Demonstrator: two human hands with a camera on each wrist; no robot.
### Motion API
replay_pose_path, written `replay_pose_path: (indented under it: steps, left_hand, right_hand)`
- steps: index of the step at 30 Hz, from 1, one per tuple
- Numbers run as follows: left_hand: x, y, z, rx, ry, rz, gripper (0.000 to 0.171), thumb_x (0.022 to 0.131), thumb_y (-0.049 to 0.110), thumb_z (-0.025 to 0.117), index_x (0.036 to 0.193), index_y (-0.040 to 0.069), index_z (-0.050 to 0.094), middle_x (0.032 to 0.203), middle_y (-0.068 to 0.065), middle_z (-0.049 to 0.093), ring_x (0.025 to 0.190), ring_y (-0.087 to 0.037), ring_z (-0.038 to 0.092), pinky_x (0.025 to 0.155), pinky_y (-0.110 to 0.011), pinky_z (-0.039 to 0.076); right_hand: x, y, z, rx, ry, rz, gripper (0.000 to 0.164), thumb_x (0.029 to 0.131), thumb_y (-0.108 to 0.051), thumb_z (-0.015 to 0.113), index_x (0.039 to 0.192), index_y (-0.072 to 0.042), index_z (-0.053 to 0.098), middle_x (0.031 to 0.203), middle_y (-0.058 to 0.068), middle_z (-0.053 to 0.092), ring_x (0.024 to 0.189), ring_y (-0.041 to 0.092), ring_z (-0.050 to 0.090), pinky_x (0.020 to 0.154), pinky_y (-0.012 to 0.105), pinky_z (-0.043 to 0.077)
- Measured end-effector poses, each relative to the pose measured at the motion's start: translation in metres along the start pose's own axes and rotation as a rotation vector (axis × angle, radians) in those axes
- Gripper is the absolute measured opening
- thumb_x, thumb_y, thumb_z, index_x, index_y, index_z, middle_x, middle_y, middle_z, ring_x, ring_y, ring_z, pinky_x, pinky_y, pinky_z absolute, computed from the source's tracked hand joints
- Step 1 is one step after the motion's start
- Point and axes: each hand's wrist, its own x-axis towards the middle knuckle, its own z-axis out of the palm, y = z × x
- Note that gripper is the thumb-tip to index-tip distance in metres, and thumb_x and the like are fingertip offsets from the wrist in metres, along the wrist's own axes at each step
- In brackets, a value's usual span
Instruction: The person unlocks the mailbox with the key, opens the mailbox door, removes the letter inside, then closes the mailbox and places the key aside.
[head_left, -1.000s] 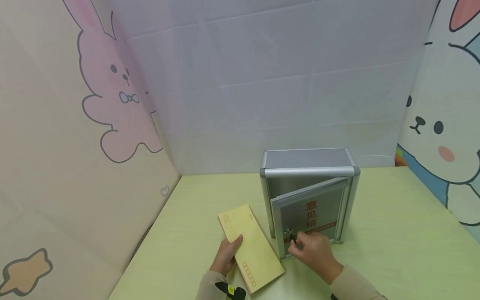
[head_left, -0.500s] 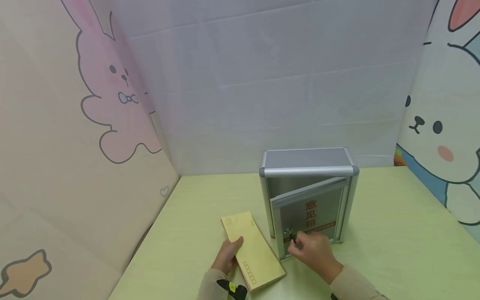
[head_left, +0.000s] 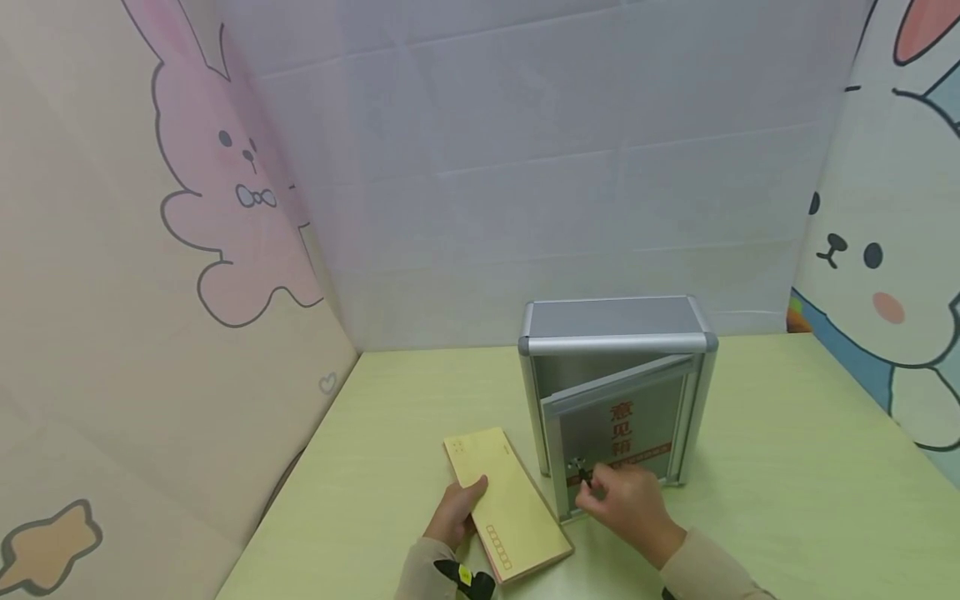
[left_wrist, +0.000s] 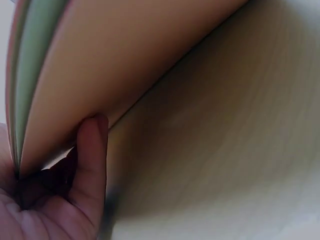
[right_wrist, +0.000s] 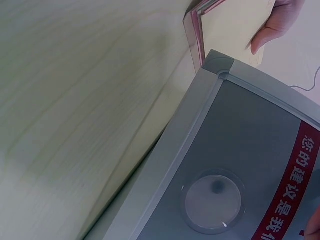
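Just left of an upright grey metal box, on the pale tabletop's near side, a stack of yellow envelopes is gripped by the left hand — thumb laid on the top face, fingers curled underneath. By the thumb and curled fingers of the right hand, a small black key is pinched at the front of the box's door, which stands ajar. White characters are printed on its red strip.
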Motion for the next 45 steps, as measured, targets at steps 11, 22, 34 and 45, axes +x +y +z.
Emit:
replay_pose_path:
  steps: [11, 22, 34, 45]
  left_hand:
    - [0.002, -0.002, 0.001, 0.003, 0.030, -0.015, 0.046, 0.101, 0.023, 0.054, 0.130, -0.012, 0.046, 0.094, -0.008, 0.070, 0.077, -0.013, 0.069, 0.073, -0.028, 0.055]
    - [-0.002, -0.006, -0.006, 0.062, 0.023, 0.022, 0.044, 0.100, 0.019, 0.055, 0.128, -0.014, 0.049, 0.090, -0.009, 0.072, 0.078, -0.020, 0.071, 0.071, -0.033, 0.057]
    - [-0.010, -0.005, -0.017, 0.423, 0.150, 0.018, 0.021, 0.092, 0.013, 0.064, 0.081, 0.005, 0.048, 0.060, -0.002, 0.054, 0.044, -0.007, 0.048, 0.041, -0.016, 0.041]
    - [-0.014, -0.001, -0.016, 0.737, 0.225, 0.075, 0.032, 0.087, 0.020, 0.070, 0.066, 0.010, 0.047, 0.053, 0.001, 0.048, 0.044, -0.009, 0.043, 0.043, -0.019, 0.033]
  right_hand:
    - [0.001, 0.000, -0.001, 0.000, -0.012, -0.004, 0.033, 0.087, -0.024, 0.037, 0.054, -0.021, 0.036, 0.039, -0.013, 0.038, 0.051, -0.006, 0.014, 0.038, 0.009, 0.018]
    - [0.000, 0.001, 0.000, -0.001, -0.009, -0.008, 0.033, 0.087, -0.023, 0.035, 0.053, -0.020, 0.034, 0.039, -0.013, 0.034, 0.048, -0.007, 0.013, 0.038, 0.008, 0.016]
    - [0.001, 0.001, 0.000, 0.035, -0.010, -0.012, 0.034, 0.087, -0.023, 0.035, 0.054, -0.020, 0.034, 0.038, -0.013, 0.033, 0.044, -0.006, 0.014, 0.038, 0.008, 0.015]
    - [0.003, 0.001, 0.000, 0.011, 0.005, -0.015, 0.034, 0.087, -0.023, 0.035, 0.053, -0.020, 0.034, 0.038, -0.013, 0.035, 0.047, -0.007, 0.013, 0.038, 0.008, 0.015]
